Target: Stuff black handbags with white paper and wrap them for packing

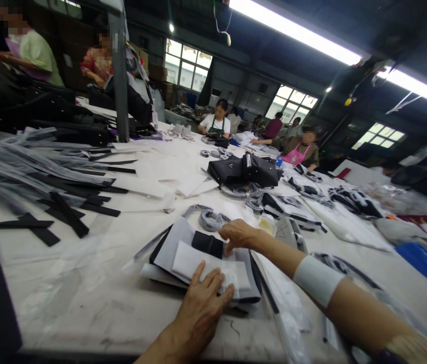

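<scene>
Bundle [177, 233] is lying near the front edge of the desk [122, 316]; left hand [202, 302], fingers apart, is resting on its pad [186, 260], best kept flat; right hand [239, 234]: grip I cannot tell.

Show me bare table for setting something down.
Near edge: the table looks bare between the black strip at lower left and the left hand, apart from shiny patches. Crowded: around the black bags beyond the grey coil.

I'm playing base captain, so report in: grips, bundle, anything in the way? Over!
Left grip spread on white pad. Right grip at black band, hold unclear. Bundle lying on table. Coil just beyond, nothing plainly blocking.
</scene>
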The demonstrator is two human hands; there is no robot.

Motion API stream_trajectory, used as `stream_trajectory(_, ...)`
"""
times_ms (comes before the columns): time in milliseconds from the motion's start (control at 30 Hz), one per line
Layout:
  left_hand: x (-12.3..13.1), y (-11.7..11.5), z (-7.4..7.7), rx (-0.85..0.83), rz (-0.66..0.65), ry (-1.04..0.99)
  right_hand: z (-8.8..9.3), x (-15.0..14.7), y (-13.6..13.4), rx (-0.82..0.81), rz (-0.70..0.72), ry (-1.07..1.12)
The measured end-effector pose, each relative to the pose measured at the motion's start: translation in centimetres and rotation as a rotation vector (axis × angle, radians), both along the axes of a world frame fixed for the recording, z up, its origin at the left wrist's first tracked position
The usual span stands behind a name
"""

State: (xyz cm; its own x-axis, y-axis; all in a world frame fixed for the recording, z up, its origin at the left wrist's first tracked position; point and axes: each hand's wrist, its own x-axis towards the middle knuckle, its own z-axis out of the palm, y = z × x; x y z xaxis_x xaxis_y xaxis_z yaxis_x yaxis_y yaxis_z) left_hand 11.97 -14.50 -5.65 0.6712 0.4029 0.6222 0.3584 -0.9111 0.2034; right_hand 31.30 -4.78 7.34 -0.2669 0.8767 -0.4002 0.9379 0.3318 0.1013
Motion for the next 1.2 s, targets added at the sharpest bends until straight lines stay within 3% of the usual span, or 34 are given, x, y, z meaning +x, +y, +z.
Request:
stream_trajectory(133,0.0,-0.1,0.1,0.001,0.004,0.016,1.0,2.0,-2.6,0.188,-0.131,0.098)
stream_trajectory(333,0.1,0.0,0.1,-0.003,0.000,0.009,-2.0,0.8,-9.2,0.224,-0.280,0.423)
stream_trajectory(400,0.0,0.0,0.1,-0.021,-0.005,0.013,-2.2,-0.1,-10.4,0.340,-0.304,0.451)
stream_trajectory(500,0.0,-0.1,0.1,-0.027,-0.015,0.028,-2.5,-1.7,-11.7,0.568,-0.322,0.681)
stream_trajectory(600,0.2,-0.2,-0.1,-0.009,-0.003,0.045,-4.9,-3.2,-12.7,0.711,-0.298,0.832)
stream_trajectory(733,-0.5,0.5,0.6,0.070,-0.043,0.107,-9.7,-3.9,-13.3,0.686,-0.179,0.708)
stream_trajectory(800,-2.0,1.5,1.6,0.081,-0.071,0.143,-11.1,-3.7,-13.4,0.674,-0.125,0.632)
stream_trajectory(933,-7.4,5.0,4.1,0.109,0.019,0.212,-11.7,-3.7,-13.7,0.739,-0.023,0.471)
stream_trajectory(1033,-10.6,7.4,5.2,0.035,0.029,0.250,-11.8,-4.3,-13.8,0.789,-0.003,0.375)
stream_trajectory(1100,-11.3,7.9,5.4,-0.042,0.025,0.238,-11.8,-4.6,-13.8,0.787,-0.011,0.319)
stream_trajectory(1200,-11.0,6.8,5.3,-0.204,0.109,0.178,-11.3,-4.7,-13.7,0.719,-0.031,0.263)
